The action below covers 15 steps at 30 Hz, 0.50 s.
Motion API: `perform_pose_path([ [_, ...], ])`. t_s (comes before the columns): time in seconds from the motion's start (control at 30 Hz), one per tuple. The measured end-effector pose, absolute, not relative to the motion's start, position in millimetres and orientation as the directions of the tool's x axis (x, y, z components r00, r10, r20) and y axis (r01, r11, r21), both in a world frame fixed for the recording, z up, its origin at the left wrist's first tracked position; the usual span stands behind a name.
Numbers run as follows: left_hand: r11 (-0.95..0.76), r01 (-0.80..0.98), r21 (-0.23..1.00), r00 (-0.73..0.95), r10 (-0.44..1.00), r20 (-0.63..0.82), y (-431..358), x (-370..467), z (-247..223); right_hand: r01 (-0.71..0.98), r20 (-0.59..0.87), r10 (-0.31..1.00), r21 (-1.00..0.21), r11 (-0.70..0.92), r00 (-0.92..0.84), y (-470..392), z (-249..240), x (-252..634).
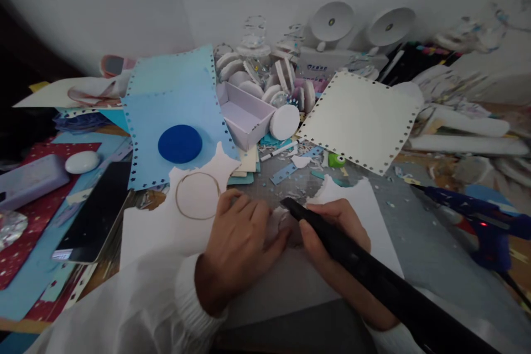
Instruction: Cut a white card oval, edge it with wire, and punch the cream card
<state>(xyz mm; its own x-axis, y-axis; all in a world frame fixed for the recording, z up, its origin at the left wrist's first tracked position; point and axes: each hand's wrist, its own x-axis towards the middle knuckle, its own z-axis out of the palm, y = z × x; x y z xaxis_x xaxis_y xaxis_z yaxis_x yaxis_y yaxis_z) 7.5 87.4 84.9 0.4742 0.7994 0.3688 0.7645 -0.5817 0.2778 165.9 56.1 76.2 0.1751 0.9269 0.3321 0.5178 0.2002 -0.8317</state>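
Observation:
White paper (149, 238) with jagged cut-out edges lies on the grey mat, a brown circle outline drawn on its left part. My left hand (243, 235) rests on this paper, fingers bent and thumb spread toward the right, pressing near a small pale piece whose shape is partly hidden. In my right hand (338, 227) is a long black tool (357, 260), gripped between thumb and fingers. Its narrow tip is over the paper, just right of my left hand. I cannot make out what kind of tool it is.
Blue punched sheets (174, 110) hold a dark blue disc (180, 144). Behind stands a lilac box (249, 121). A cream punched sheet (360, 116) lies back right, a blue glue gun (481, 215) right, a phone (97, 213) left. Paper scraps litter the mat (431, 243).

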Motion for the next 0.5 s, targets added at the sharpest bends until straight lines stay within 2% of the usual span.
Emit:
perform_pose_path([
  [0.5,-0.576,0.773,0.266,0.462,0.798,0.387,86.2,8.2,86.3,0.493,0.362,0.912,-0.839,0.230,0.191,53.2,74.0,165.6],
])
